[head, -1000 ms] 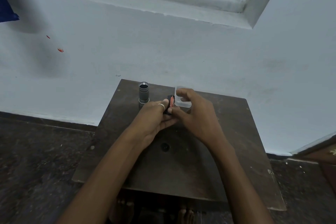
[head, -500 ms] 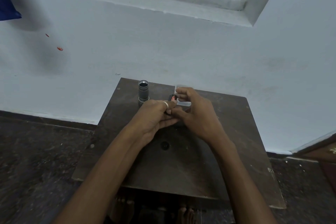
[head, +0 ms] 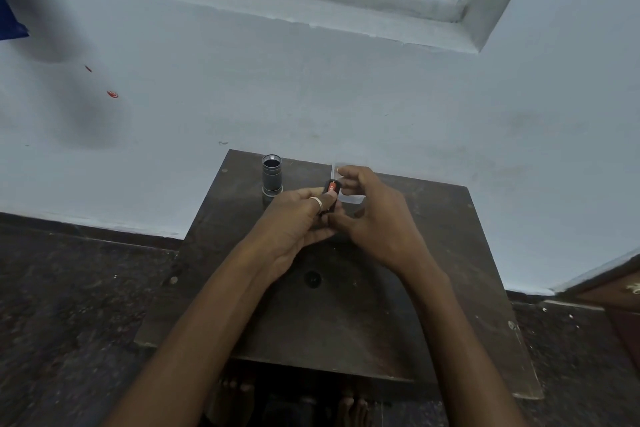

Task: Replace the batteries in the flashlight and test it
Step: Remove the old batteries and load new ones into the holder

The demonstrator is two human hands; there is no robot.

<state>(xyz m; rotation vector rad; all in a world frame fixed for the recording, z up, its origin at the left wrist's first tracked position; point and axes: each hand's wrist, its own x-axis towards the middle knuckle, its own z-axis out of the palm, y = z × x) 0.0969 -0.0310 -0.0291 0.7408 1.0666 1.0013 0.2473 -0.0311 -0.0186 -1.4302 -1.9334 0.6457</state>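
Currently, in the head view, we note little change from a second ago: our left hand (head: 294, 222) and right hand (head: 377, 218) remain joined over the far middle of the table (head: 433, 253), and the red battery (head: 331, 188) shows slightly more. We judge that seating is unfinished. The left hand grips a black holder (head: 329, 210), thumb pressed on it; the smooth, cylindrical battery sits in it. The right hand curls at the battery's far end; we cannot tell whether it pinches. The flashlight (head: 272, 175), a grey ribbed metal tube, stands upright and open-topped just left of the hands. A clear plastic box (head: 351, 198) lies just beyond the right hand.
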